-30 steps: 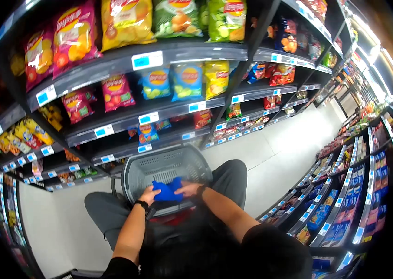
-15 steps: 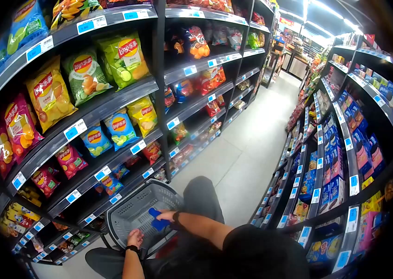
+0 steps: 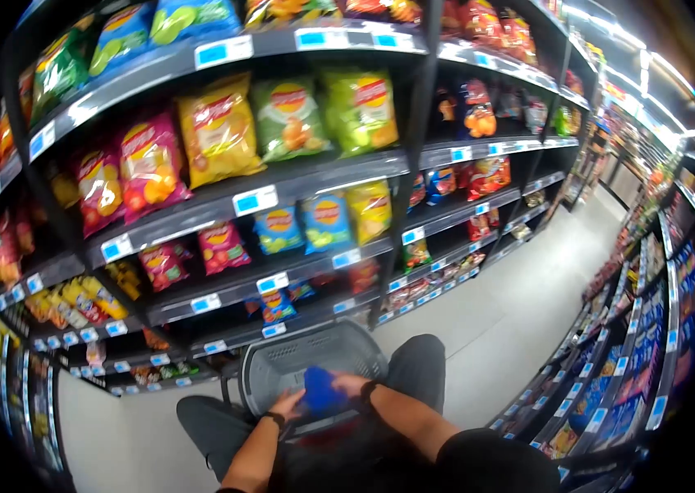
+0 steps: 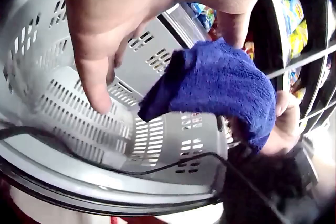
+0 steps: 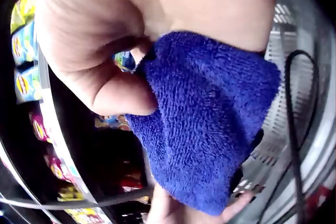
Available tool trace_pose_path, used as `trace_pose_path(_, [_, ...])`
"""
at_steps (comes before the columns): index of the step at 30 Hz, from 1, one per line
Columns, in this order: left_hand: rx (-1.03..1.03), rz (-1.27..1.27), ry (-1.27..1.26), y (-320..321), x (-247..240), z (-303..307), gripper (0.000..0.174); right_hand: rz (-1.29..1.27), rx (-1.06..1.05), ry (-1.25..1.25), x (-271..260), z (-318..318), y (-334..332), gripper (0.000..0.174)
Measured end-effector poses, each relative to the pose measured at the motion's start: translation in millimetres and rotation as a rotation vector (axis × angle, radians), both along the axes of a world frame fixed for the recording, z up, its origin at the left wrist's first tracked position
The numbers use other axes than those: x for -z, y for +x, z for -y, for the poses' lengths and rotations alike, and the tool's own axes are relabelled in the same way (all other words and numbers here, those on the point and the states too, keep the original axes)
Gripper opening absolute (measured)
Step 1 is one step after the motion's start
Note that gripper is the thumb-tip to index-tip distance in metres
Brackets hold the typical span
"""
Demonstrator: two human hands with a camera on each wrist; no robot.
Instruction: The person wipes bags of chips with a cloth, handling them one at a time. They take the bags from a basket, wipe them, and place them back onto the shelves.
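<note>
A blue cloth (image 3: 323, 390) is held above the grey basket (image 3: 349, 348). My right hand (image 3: 351, 384) pinches it; in the right wrist view the thumb of that hand (image 5: 126, 29) presses on the fuzzy cloth (image 5: 199, 113). My left hand (image 3: 287, 404) is at the cloth's left side. Seen in the left wrist view, the left hand (image 4: 157, 8) has its thumb and fingers spread apart, a fingertip meeting the upper edge of the cloth (image 4: 220, 82). The cloth partly hides the right hand's fingers.
Shelves with chip bags (image 3: 218, 131) stand ahead, above and beyond the basket. Another stocked shelf (image 3: 627, 361) lines the right side. Between them runs the pale floor (image 3: 512, 287). The person's knees (image 3: 419, 366) flank the basket, and a dark cord (image 4: 157, 167) crosses its rim.
Half a second ago the left hand was apart from the cloth; now it is back beside it. The head view swung right, then back left. The cloth's shape has changed in the right hand.
</note>
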State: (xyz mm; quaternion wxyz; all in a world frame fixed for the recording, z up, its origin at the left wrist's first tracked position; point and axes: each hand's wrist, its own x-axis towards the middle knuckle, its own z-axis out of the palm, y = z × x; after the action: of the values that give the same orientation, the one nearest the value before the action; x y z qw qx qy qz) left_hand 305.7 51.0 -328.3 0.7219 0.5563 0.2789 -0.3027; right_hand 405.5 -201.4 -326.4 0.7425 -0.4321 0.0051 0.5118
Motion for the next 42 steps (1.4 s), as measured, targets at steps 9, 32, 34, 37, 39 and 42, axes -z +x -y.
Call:
trace_pose_path(9, [0.118, 0.997, 0.637, 38.3, -120.2, 20.1, 0.072, 1.203, 0.130, -0.285, 9.3, 2.8, 37.4, 0.028])
trace_pose_path(32, [-0.001, 0.597, 0.044, 47.3, -119.3, 50.4, 0.051, -0.061, 0.322, 0.200, -90.3, -25.2, 36.3, 0.070])
trace_pose_path(34, [-0.087, 0.593, 0.059, 46.5, -120.7, 52.7, 0.048, -0.009, 0.334, 0.205, -100.0, -26.4, 30.2, 0.075])
trace_pose_path(37, [-0.222, 0.553, -0.089, 50.0, -116.5, 48.6, 0.042, 0.165, 0.322, 0.142, -94.3, -35.2, 25.6, 0.082])
trace_pose_path(39, [-0.313, 0.538, -0.175, 52.5, -115.9, 49.1, 0.037, 0.277, 0.304, 0.082, -91.5, -41.2, 23.3, 0.083])
trace_pose_path(42, [-0.294, 0.521, -0.170, 51.2, -116.3, 49.9, 0.040, 0.483, 0.256, -0.058, -88.8, -45.1, 17.9, 0.075])
